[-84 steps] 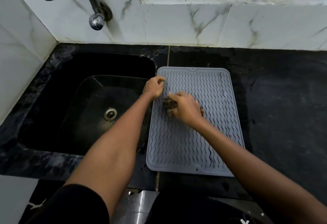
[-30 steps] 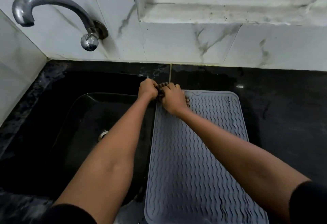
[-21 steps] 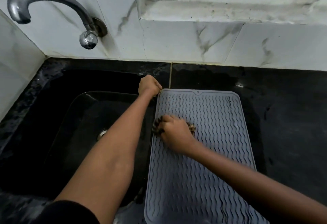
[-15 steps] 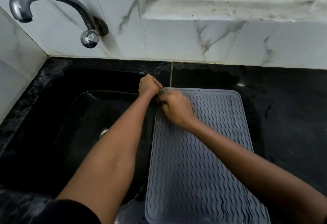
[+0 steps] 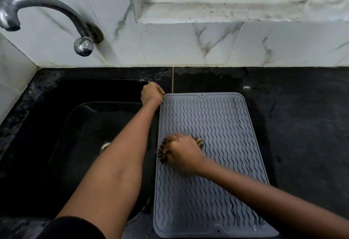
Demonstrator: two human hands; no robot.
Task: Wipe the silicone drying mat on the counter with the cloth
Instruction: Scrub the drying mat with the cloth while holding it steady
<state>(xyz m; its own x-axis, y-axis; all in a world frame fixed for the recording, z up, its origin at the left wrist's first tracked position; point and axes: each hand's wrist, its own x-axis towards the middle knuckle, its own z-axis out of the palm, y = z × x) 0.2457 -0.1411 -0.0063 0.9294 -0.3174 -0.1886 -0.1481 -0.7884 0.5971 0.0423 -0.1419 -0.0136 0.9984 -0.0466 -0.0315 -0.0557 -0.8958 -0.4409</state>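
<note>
Lying flat on the black counter (image 5: 302,125) just right of the sink (image 5: 56,125), the grey mat (image 5: 217,125) shows only wavy ridges; no writing can be read anywhere. The left hand (image 5: 151,93) is curled at the mat's far-left corner, seemingly pinching its edge. The right hand (image 5: 182,152), blurred, grips a bunched striped cloth (image 5: 162,153) pressed on the mat near its left edge. The sink basin holds only a drain (image 5: 105,145). A tap (image 5: 47,12) juts from the marble wall.
</note>
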